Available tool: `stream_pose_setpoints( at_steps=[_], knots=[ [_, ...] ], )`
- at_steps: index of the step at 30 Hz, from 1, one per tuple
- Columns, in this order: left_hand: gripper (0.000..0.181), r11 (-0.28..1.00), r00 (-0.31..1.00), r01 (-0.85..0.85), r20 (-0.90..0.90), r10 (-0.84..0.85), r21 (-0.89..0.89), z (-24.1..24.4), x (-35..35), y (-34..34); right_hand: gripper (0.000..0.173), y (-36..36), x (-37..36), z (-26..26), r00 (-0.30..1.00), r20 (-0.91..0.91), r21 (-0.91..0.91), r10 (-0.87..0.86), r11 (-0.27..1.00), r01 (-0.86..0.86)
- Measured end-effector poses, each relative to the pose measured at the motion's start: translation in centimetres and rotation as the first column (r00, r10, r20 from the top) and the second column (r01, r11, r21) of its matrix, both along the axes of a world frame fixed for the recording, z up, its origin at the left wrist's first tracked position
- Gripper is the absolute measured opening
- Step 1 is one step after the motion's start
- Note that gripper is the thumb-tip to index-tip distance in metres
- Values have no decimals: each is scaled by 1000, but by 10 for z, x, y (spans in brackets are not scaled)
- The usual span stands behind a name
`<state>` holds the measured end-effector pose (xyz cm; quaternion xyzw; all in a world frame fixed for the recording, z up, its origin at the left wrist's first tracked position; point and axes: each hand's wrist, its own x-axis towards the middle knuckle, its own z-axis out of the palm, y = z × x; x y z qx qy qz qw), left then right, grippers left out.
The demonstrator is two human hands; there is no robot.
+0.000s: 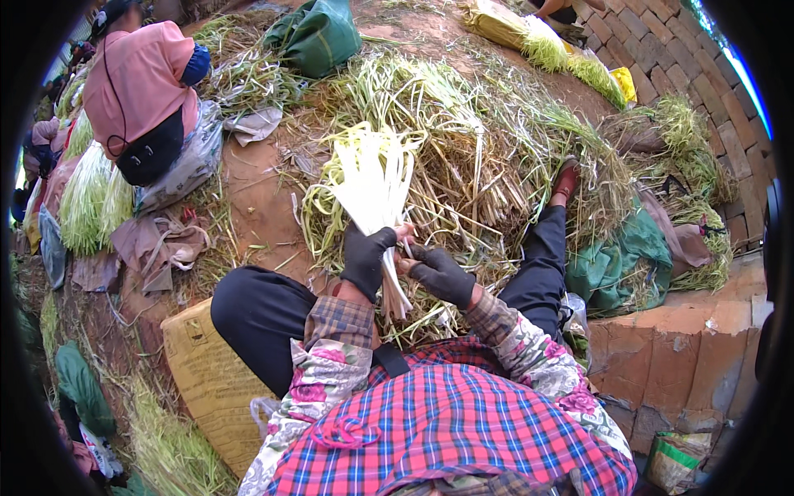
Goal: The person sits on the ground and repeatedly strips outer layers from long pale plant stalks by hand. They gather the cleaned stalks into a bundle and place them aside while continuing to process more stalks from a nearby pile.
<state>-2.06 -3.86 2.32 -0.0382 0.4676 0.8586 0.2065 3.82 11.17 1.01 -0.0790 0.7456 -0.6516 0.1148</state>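
Observation:
My left hand [367,257], in a dark fingerless glove, grips a bundle of pale blanched leaf stalks, probably chives [372,180]. Their yellowish leaves fan out away from me, and the white stem ends [396,294] hang below the hand towards my lap. Close beside it is my right hand [439,273], gloved the same way, with bent fingers and the thumb pinched at a thin pale stalk at the bundle's edge. Just beyond both hands lies a heap of loose green leaves and dry brown straw [471,180].
My legs spread around the heap. Ahead left, a person in a pink shirt [139,87] sits near pale green bundles [93,198]. Green sacks [316,37] lie ahead and right [620,266]. A yellow printed sack [211,384] is by my left knee; brickwork [676,353] borders the right.

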Motion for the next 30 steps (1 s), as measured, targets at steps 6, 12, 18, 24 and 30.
stream_pose_setpoints(
  at_steps=[6, 12, 18, 24, 30],
  knots=[
    [21, 922, 930, -364, 105, 352, 130, -3, -14, -34, 16, 71, -112, -13, 866, -100, 523, -489, 715, 464],
    [20, 918, 945, -323, 132, 299, 231, -15, -19, -16, 22, 130, -157, -69, 924, -128, 905, -360, 339, 257],
    [22, 934, 942, -323, 147, 302, 152, -18, -11, -13, 12, 112, -65, 23, 968, -46, 157, -246, 955, 250],
    [21, 974, 978, -187, 112, 173, 129, -21, -6, 5, 9, 76, 14, -21, 965, 177, 8, -195, 980, 197],
    [31, 996, 974, -84, 214, 74, 39, -31, 2, 7, 12, 39, 39, 23, 939, 344, -123, -13, 991, 58]
  ],
)
